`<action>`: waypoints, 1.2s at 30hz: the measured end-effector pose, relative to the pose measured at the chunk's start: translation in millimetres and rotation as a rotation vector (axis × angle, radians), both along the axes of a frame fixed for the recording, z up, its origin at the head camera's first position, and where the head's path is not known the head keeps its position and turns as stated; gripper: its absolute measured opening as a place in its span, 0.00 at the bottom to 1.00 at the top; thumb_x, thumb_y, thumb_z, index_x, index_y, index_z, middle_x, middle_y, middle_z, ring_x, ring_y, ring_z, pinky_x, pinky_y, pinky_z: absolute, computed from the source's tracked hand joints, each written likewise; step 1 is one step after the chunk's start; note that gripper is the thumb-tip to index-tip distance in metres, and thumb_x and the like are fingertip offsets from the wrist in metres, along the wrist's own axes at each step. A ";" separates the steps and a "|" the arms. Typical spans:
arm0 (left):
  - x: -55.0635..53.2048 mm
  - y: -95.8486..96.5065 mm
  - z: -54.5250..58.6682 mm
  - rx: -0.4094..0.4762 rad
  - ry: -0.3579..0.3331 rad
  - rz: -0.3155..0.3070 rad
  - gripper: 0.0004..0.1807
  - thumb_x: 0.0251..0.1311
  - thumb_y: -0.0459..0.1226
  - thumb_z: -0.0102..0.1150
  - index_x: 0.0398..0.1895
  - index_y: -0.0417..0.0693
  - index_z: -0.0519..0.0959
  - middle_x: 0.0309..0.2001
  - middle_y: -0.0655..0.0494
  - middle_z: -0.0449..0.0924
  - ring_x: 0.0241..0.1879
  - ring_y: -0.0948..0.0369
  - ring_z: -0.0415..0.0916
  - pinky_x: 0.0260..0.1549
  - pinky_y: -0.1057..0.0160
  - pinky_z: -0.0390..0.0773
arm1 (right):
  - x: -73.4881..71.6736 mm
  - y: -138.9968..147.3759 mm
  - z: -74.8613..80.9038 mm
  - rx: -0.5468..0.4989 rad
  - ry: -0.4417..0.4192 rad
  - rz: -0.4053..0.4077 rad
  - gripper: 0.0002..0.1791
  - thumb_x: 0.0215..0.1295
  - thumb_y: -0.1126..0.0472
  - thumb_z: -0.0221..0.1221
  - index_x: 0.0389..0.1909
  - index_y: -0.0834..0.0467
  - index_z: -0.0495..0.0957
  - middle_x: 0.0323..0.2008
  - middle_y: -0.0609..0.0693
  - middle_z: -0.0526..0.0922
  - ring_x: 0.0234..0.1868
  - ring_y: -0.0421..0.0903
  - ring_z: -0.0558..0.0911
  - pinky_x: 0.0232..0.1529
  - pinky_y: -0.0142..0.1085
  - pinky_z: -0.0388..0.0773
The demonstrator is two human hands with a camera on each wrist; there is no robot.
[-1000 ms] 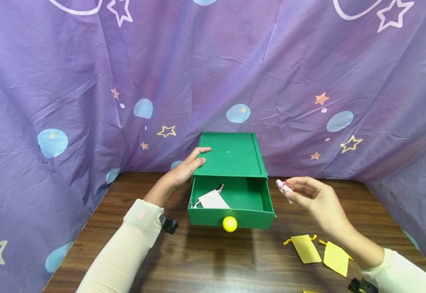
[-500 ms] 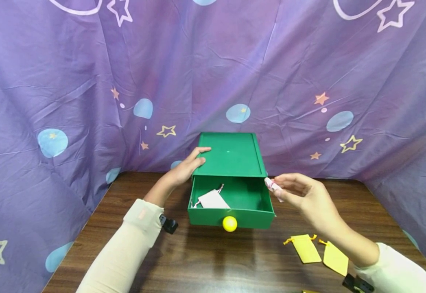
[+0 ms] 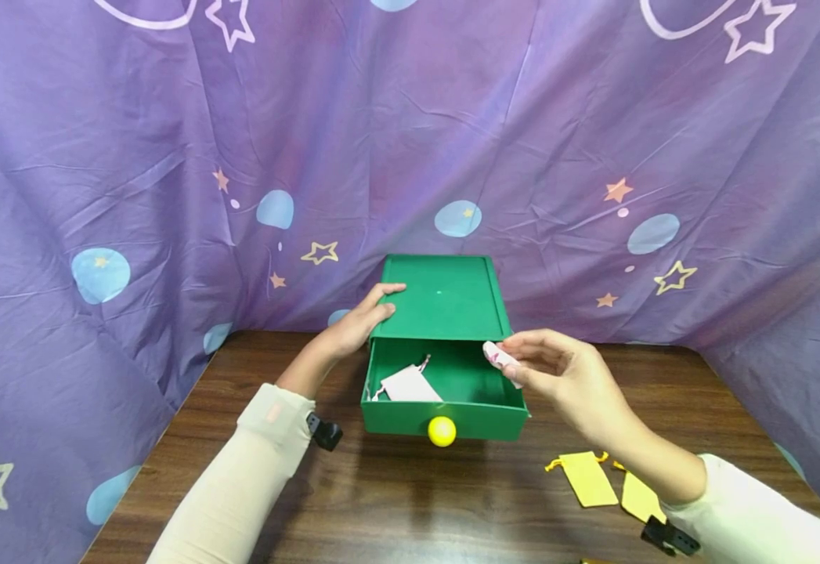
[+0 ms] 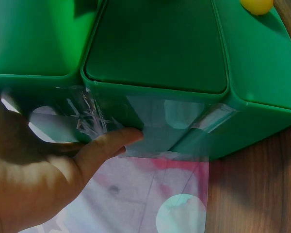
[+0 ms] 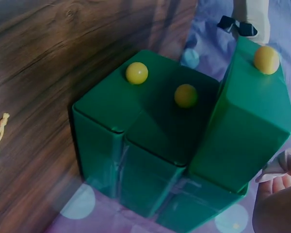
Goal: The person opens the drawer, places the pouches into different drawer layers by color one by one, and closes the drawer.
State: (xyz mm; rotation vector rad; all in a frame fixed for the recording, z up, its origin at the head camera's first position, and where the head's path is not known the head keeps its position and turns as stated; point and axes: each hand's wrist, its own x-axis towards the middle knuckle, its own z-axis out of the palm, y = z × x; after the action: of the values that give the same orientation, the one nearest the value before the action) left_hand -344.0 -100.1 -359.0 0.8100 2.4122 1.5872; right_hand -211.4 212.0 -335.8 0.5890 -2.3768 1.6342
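Observation:
A green drawer unit (image 3: 445, 294) stands on the table with its top drawer (image 3: 483, 421) pulled out; a yellow ball knob (image 3: 442, 432) is on the drawer's front. Inside, on the left, lies a white drawstring pouch (image 3: 410, 384). My left hand (image 3: 355, 327) rests against the unit's left side, fingertips over the top edge; in the left wrist view its thumb (image 4: 111, 145) lies along the green side wall. My right hand (image 3: 582, 384) pinches a folded white pouch with pink marks (image 3: 499, 357) over the drawer's right wall. In the right wrist view this pouch (image 5: 271, 171) shows partly.
Two yellow drawstring pouches (image 3: 590, 479) lie on the wooden table (image 3: 395, 509) at the right, one partly behind the right forearm. Two lower drawers with yellow knobs (image 5: 137, 73) are pushed in. A purple patterned cloth (image 3: 445, 117) hangs behind the table.
My right hand has moved left with the folded pouch, from beside the unit to over the drawer's right edge. The left hand and the drawer have stayed in place.

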 end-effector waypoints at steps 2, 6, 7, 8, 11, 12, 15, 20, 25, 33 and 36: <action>-0.4 0.1 -0.4 0.004 -0.002 -0.001 0.28 0.79 0.40 0.38 0.80 0.50 0.56 0.79 0.38 0.51 0.73 0.39 0.58 0.73 0.40 0.57 | -0.6 -4.4 0.2 -0.002 -0.006 0.003 0.14 0.65 0.67 0.69 0.51 0.63 0.83 0.45 0.54 0.89 0.41 0.43 0.89 0.41 0.35 0.86; -0.7 0.3 -0.5 0.009 -0.006 -0.003 0.28 0.79 0.40 0.38 0.80 0.50 0.56 0.79 0.38 0.51 0.73 0.39 0.59 0.73 0.41 0.57 | -2.0 -11.9 0.1 -0.019 -0.011 0.028 0.15 0.64 0.70 0.68 0.51 0.67 0.82 0.46 0.61 0.88 0.41 0.42 0.88 0.41 0.36 0.87; -0.8 0.3 -0.5 0.008 -0.005 -0.003 0.28 0.79 0.40 0.38 0.80 0.50 0.56 0.79 0.38 0.51 0.73 0.39 0.58 0.73 0.40 0.57 | -2.6 -13.4 0.2 -0.022 -0.011 0.033 0.15 0.64 0.71 0.68 0.51 0.68 0.82 0.46 0.63 0.88 0.41 0.41 0.88 0.41 0.36 0.86; -0.6 0.2 -0.4 0.007 -0.004 -0.003 0.28 0.79 0.40 0.38 0.80 0.50 0.56 0.79 0.38 0.51 0.73 0.39 0.58 0.74 0.40 0.56 | -3.3 -14.8 0.4 -0.027 -0.012 0.039 0.15 0.64 0.71 0.68 0.51 0.68 0.82 0.47 0.63 0.87 0.41 0.41 0.88 0.41 0.36 0.87; -0.5 0.0 -0.2 0.004 0.001 -0.003 0.28 0.79 0.40 0.38 0.80 0.50 0.56 0.80 0.39 0.50 0.75 0.40 0.55 0.74 0.40 0.54 | -5.8 -19.1 1.4 -0.035 -0.012 0.053 0.15 0.63 0.73 0.68 0.51 0.69 0.81 0.48 0.65 0.87 0.43 0.40 0.88 0.44 0.34 0.86; -0.5 -0.1 -0.2 0.004 0.002 -0.002 0.28 0.79 0.40 0.38 0.80 0.50 0.57 0.80 0.39 0.50 0.75 0.40 0.54 0.74 0.39 0.54 | -6.8 -20.7 1.6 -0.033 -0.011 0.058 0.16 0.62 0.73 0.68 0.51 0.69 0.81 0.48 0.65 0.87 0.43 0.40 0.88 0.45 0.34 0.86; -0.9 -0.2 -0.5 0.004 0.003 -0.001 0.28 0.79 0.40 0.38 0.80 0.50 0.57 0.80 0.39 0.50 0.76 0.40 0.53 0.74 0.39 0.54 | -9.9 -25.7 1.7 -0.022 -0.013 0.070 0.18 0.60 0.75 0.69 0.52 0.69 0.81 0.48 0.64 0.87 0.44 0.40 0.88 0.47 0.32 0.84; -0.9 -0.1 -0.8 0.012 -0.001 -0.002 0.28 0.79 0.40 0.38 0.80 0.50 0.56 0.78 0.38 0.52 0.73 0.40 0.57 0.74 0.41 0.56 | -13.2 -31.8 2.5 0.012 -0.017 0.067 0.18 0.59 0.74 0.70 0.51 0.68 0.82 0.47 0.62 0.88 0.44 0.40 0.88 0.45 0.31 0.85; -0.8 0.1 -0.6 0.014 -0.001 -0.001 0.28 0.79 0.40 0.38 0.79 0.50 0.57 0.78 0.37 0.52 0.73 0.39 0.58 0.73 0.40 0.57 | -14.5 -34.1 1.7 0.026 -0.015 0.064 0.18 0.58 0.75 0.70 0.51 0.68 0.82 0.46 0.62 0.88 0.45 0.43 0.89 0.46 0.33 0.85; -1.0 0.0 -1.0 -0.005 0.011 0.001 0.28 0.79 0.40 0.37 0.80 0.50 0.56 0.80 0.38 0.49 0.76 0.39 0.52 0.74 0.37 0.53 | -13.7 -36.3 -3.3 0.089 0.065 0.045 0.18 0.56 0.76 0.72 0.48 0.67 0.83 0.44 0.59 0.88 0.47 0.50 0.89 0.48 0.32 0.84; -0.1 0.1 -0.5 -0.005 0.014 0.000 0.28 0.79 0.40 0.37 0.80 0.49 0.56 0.80 0.38 0.49 0.76 0.39 0.52 0.74 0.37 0.53 | -13.6 -37.8 -3.2 0.142 0.101 0.040 0.17 0.55 0.76 0.72 0.46 0.66 0.84 0.44 0.58 0.89 0.47 0.52 0.89 0.49 0.32 0.84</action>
State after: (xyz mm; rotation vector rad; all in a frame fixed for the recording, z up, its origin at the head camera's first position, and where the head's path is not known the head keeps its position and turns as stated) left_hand -344.1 -100.0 -359.5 0.8229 2.4250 1.5801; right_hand -225.0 174.1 -339.1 0.7312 -2.4358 1.4235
